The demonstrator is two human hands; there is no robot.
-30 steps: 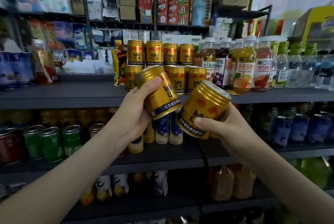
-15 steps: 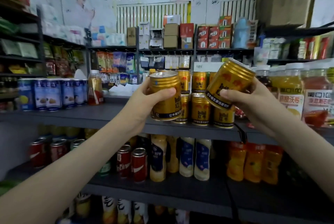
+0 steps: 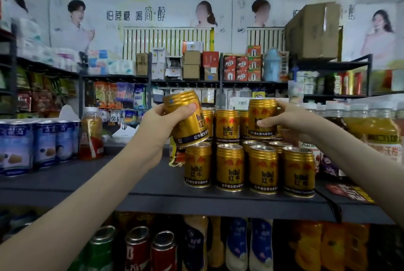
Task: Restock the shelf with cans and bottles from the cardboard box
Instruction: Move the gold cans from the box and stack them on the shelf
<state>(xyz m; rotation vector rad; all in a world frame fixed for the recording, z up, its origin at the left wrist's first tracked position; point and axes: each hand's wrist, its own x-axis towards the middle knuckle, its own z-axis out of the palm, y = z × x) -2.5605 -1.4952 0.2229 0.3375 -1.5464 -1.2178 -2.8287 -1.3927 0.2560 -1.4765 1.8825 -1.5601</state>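
The right hand [image 3: 293,123] pinches the upright can [image 3: 262,113] just above the tops of the lower cans [image 3: 230,168] on the shelf [image 3: 109,181], so it seems nearer to its place, while the left hand [image 3: 159,126] grips the tilted can [image 3: 185,117], top leaning left, beside the stack.

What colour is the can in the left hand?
The can is gold with a dark blue band near its bottom, clearest in the head view.
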